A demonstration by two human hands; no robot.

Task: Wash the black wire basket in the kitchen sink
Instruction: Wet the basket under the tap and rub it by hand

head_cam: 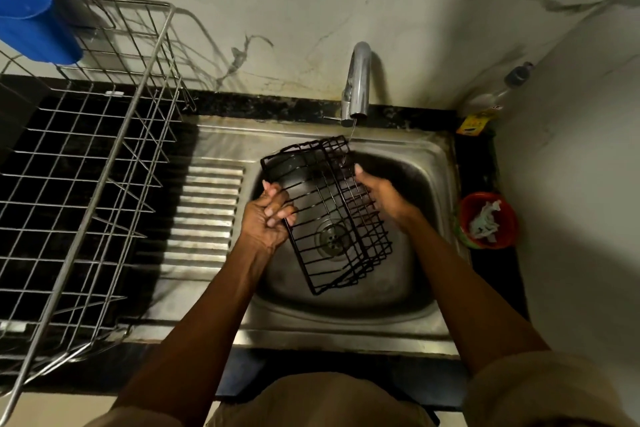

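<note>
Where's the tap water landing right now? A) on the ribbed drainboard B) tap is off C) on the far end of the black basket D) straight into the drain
C: a thin stream from the faucet meets the far end of the black wire basket, held over the sink by both hands, left hand and right hand.

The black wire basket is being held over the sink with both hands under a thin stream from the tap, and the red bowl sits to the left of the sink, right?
Not quite: the head view shows the red bowl right of the sink, not left. The rest holds: left hand and right hand hold the black wire basket under the tap.
</note>
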